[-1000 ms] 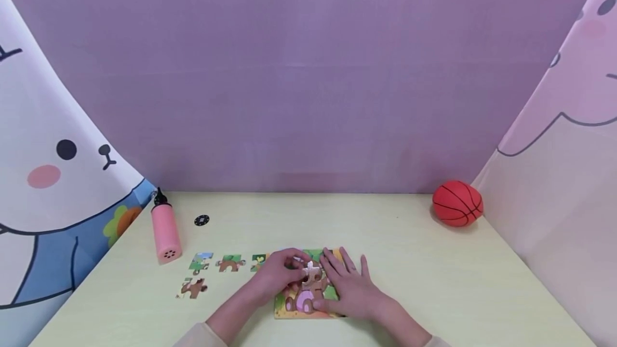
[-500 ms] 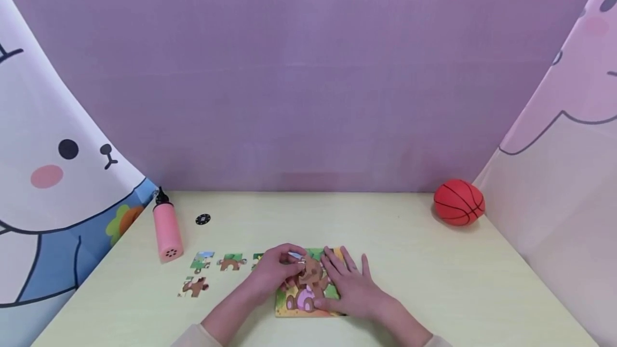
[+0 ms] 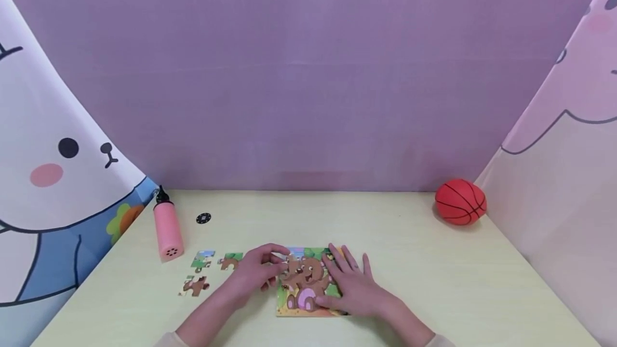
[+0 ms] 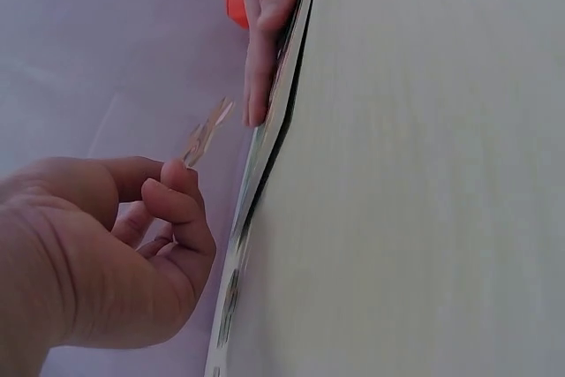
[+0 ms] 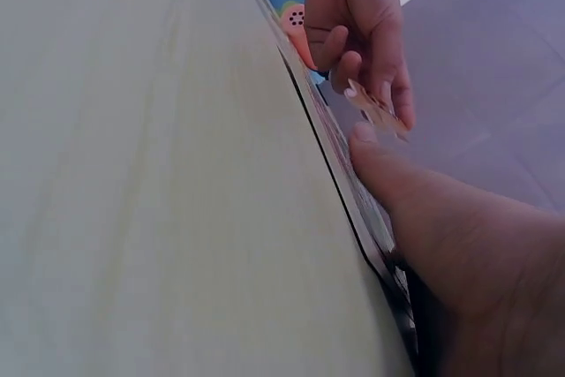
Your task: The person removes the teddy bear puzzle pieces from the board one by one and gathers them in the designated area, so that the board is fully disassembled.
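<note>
My left hand is over the left edge of a bear picture puzzle. Between its thumb and index finger it pinches a brown jigsaw piece, tilted and raised off the puzzle in the left wrist view. The other fingers of that hand curl inward. My right hand lies spread on the right side of the puzzle, its thumb reaching over the bear's lower body and its fingers pointing away. Part of the picture is hidden under it.
Loose jigsaw pieces lie left of the puzzle: one with blue and green, one green and brown, one mostly brown. Behind them are a black round chip and a pink cylinder with a black nozzle. A red toy basketball sits back right.
My left hand has moved left with the jigsaw piece, from the bear's head to the puzzle's left side, uncovering the head. The right hand stays in place.
</note>
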{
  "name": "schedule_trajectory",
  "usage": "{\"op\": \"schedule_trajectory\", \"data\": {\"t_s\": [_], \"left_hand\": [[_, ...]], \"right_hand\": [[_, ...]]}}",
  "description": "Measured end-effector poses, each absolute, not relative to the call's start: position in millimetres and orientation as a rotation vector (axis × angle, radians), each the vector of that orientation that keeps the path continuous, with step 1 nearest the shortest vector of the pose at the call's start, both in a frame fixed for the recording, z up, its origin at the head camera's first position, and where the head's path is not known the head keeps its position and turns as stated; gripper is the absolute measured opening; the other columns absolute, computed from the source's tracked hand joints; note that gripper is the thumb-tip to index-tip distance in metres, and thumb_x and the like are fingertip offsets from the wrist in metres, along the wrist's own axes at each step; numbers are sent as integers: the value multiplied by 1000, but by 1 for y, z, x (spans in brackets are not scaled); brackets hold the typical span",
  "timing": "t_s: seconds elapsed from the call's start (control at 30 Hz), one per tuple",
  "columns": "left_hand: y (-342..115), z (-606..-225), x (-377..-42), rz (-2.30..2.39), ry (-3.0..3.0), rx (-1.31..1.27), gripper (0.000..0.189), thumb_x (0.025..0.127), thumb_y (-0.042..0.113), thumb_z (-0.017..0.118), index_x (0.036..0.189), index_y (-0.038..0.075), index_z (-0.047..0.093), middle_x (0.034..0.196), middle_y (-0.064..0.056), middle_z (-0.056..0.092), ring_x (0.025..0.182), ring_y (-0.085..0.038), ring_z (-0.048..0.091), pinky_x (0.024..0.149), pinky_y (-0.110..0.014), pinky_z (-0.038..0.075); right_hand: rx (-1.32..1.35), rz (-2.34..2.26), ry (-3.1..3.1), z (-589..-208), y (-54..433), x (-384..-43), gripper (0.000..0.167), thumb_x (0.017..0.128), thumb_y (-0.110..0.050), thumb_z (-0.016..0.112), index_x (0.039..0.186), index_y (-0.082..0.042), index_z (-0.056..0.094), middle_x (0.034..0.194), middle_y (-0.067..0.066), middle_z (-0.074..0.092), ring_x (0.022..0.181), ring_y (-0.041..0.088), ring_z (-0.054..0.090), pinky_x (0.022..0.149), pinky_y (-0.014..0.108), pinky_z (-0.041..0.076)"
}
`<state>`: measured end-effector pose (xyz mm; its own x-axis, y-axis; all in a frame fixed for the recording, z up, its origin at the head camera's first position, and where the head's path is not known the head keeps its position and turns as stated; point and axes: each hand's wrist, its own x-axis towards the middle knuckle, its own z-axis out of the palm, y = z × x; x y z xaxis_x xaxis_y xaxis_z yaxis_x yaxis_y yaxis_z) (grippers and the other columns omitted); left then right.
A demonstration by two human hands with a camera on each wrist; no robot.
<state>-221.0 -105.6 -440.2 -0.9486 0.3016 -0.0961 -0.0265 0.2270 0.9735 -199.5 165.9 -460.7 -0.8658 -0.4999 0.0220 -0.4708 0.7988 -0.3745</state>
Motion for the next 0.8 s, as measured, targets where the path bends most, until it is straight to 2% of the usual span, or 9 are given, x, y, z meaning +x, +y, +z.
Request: {"op": "schedule_trajectory", "data": {"t_s": [0.2, 0.43, 0.63, 0.8], "left_hand": [[-122, -440, -215, 1786, 2274, 232, 34, 93, 10, 71, 126, 6, 64, 100, -10, 63, 63, -18, 56, 49, -24, 44], [-140, -438, -211, 1753, 2328, 146, 32, 95, 11, 69, 126, 7, 64, 98, -10, 63, 63, -19, 54, 49, -26, 43], [-155, -437, -208, 1754, 2323, 115, 32, 97, 12, 68, 127, 4, 63, 94, -10, 59, 61, -18, 51, 48, -26, 40], [-169, -437, -203, 1742, 2352, 65, 33, 95, 11, 69, 128, 4, 63, 96, -10, 61, 63, -20, 54, 49, -27, 43]], "right_hand": [[-742, -597, 2938, -458, 171, -203, 102, 88, -73, 57, 161, -11, 23, 168, 13, 10, 150, 48, 2, 107, 79, 7], [-588, -495, 2963, -456, 172, -202, 120, 78, -83, 57, 160, -4, 21, 168, 12, 11, 152, 42, 4, 105, 81, 0], [-562, -490, 2971, -458, 171, -201, 122, 76, -84, 58, 161, -5, 20, 168, 10, 13, 152, 39, 8, 107, 79, 0], [-555, -508, 2977, -458, 172, -201, 123, 76, -84, 59, 161, -5, 21, 168, 10, 15, 152, 39, 10, 108, 78, 0]]}}
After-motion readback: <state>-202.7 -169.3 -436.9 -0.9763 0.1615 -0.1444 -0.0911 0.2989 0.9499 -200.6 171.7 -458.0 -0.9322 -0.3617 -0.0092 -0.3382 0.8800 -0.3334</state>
